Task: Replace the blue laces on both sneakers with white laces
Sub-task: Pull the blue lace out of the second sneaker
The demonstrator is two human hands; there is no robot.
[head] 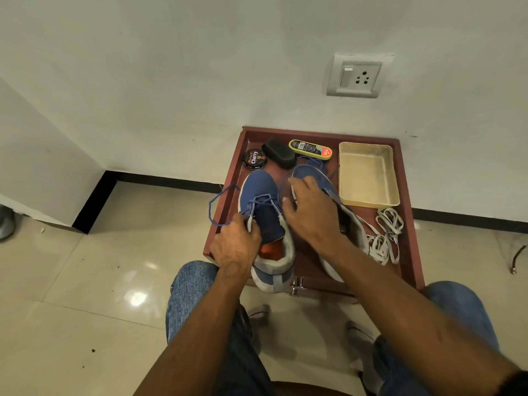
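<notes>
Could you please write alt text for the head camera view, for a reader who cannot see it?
A seated person's left hand grips the left blue sneaker on a red-brown tray, its blue lace partly loosened, while the right hand reaches over with spread fingers. The second sneaker, white laces, a polish tin and a beige tub share the tray.

The round black tin (255, 159), beyond the left hand's fingers (243, 224), reads "Cherry" in white. The yellow-rimmed oval case (310, 149), beyond the right hand's fingertips (294, 185), carries print too small to read.

Even indoor light, floor (137, 298) glare, edges warped.
</notes>
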